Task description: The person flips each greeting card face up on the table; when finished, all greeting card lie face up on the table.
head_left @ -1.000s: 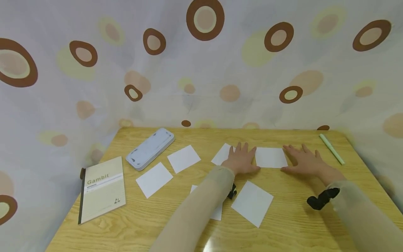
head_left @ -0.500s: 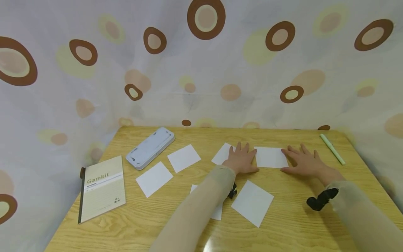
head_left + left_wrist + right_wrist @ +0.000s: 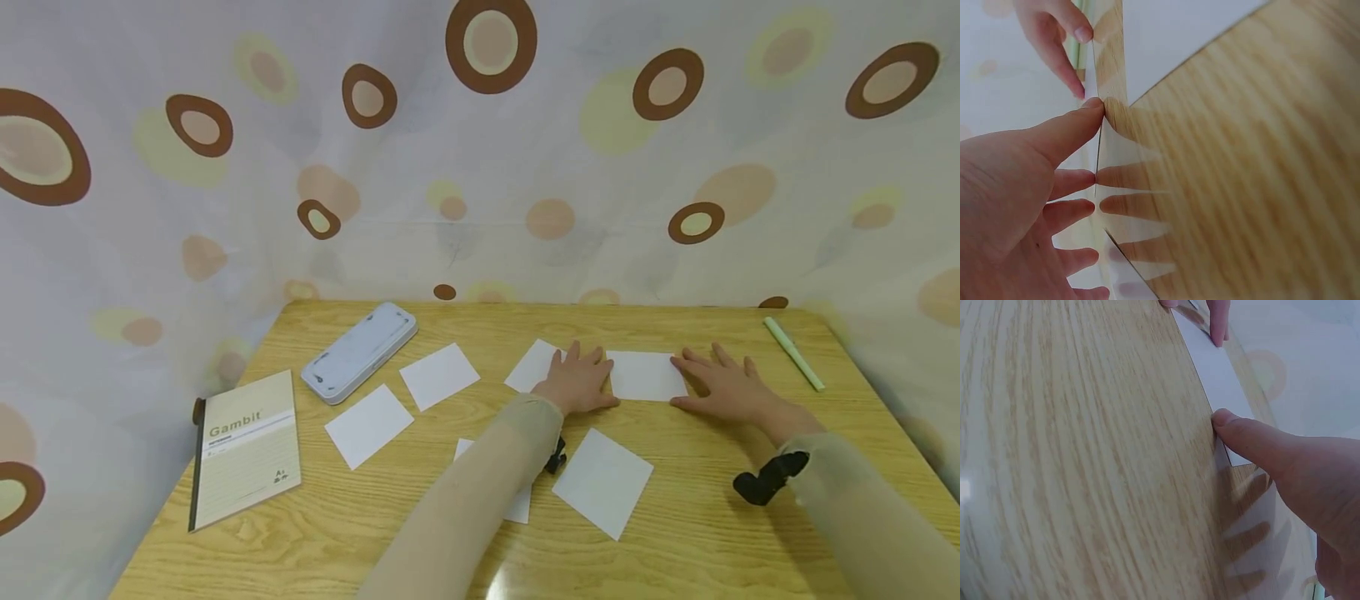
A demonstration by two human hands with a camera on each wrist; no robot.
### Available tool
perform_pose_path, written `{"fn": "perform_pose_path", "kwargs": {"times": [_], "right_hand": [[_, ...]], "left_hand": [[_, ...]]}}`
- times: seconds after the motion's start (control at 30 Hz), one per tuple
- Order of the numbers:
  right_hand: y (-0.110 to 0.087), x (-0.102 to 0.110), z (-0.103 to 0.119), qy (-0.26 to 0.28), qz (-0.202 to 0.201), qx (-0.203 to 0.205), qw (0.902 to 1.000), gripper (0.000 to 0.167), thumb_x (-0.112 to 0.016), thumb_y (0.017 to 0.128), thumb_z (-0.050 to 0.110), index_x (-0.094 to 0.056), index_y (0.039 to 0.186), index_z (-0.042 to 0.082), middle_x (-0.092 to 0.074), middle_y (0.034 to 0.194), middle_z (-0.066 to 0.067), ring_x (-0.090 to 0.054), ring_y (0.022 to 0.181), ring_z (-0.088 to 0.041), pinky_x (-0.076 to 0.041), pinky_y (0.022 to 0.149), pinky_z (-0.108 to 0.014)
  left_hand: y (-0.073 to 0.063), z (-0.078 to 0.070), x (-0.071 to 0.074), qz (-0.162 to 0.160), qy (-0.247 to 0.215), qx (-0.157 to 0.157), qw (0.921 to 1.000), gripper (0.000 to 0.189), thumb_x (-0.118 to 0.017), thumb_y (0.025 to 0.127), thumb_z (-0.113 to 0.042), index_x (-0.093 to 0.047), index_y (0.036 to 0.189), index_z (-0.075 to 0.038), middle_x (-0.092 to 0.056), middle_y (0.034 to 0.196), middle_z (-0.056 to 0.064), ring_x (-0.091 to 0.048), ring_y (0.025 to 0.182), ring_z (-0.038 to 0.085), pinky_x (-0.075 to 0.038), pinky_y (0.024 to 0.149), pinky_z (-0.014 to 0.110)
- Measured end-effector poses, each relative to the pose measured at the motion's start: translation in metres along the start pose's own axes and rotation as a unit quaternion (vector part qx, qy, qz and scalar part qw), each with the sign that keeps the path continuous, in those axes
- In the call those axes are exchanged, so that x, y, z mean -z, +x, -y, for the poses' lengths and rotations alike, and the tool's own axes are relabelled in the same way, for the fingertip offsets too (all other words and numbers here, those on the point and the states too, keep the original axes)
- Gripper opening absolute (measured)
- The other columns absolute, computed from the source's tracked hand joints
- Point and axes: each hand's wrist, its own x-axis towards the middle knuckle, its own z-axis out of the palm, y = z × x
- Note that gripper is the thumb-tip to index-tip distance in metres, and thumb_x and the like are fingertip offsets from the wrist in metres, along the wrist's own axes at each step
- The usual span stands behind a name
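Observation:
A white rectangular sheet of paper [image 3: 647,375] lies flat on the right half of the wooden table in the head view. My left hand [image 3: 576,387] is at its left edge, fingers spread, and partly covers another white sheet [image 3: 529,367]. At the right edge rests my right hand [image 3: 726,390], its fingers also spread. In the right wrist view, the right thumb touches the near edge of the paper [image 3: 1216,369]. The left wrist view shows the left hand [image 3: 1016,194] with its thumb at the paper's edge and the other fingers extended.
Nearer me lie a square white sheet [image 3: 604,483] and another sheet [image 3: 519,505] partly under the left arm. To the left are two more sheets [image 3: 439,377], a pale pencil case [image 3: 360,353] and a notebook [image 3: 246,450]. A light green pen [image 3: 793,353] lies far right.
The right fingertips have shifted slightly left along the paper's right edge. My left hand has moved very slightly right. The other things lie as before.

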Motion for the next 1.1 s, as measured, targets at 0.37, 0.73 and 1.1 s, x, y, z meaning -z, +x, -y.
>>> {"fn": "perform_pose_path", "kwargs": {"times": [0.37,0.73,1.1], "right_hand": [[-0.002,-0.008,0.001,0.010,-0.032,0.027,0.9991,0.081,-0.067,0.089,0.053,-0.046,0.145,-0.001,-0.036,0.153,-0.027,-0.016,0.143,-0.058,-0.009,0.104,-0.082],[-0.002,-0.003,0.002,0.001,-0.050,0.048,0.9976,0.078,-0.074,0.082,0.052,-0.056,0.137,-0.002,-0.045,0.147,-0.028,-0.022,0.141,-0.056,-0.013,0.103,-0.082],[0.000,-0.001,0.002,-0.018,-0.046,0.053,0.9974,0.079,-0.074,0.081,0.055,-0.059,0.133,-0.003,-0.052,0.142,-0.026,-0.028,0.141,-0.052,-0.013,0.103,-0.082]], "left_hand": [[0.006,-0.003,-0.009,-0.009,0.013,-0.020,0.9997,0.052,-0.051,0.095,-0.060,-0.054,0.138,-0.030,-0.035,0.159,-0.011,-0.024,0.151,0.024,-0.025,0.121,0.050],[0.004,-0.001,0.002,-0.014,0.038,-0.055,0.9977,0.044,-0.057,0.093,-0.059,-0.066,0.121,-0.026,-0.043,0.155,-0.009,-0.032,0.148,0.017,-0.029,0.120,0.046],[0.007,-0.001,0.002,-0.019,0.044,-0.081,0.9956,0.032,-0.061,0.092,-0.056,-0.064,0.095,-0.024,-0.066,0.123,-0.009,-0.056,0.125,0.012,-0.036,0.116,0.042]]}}
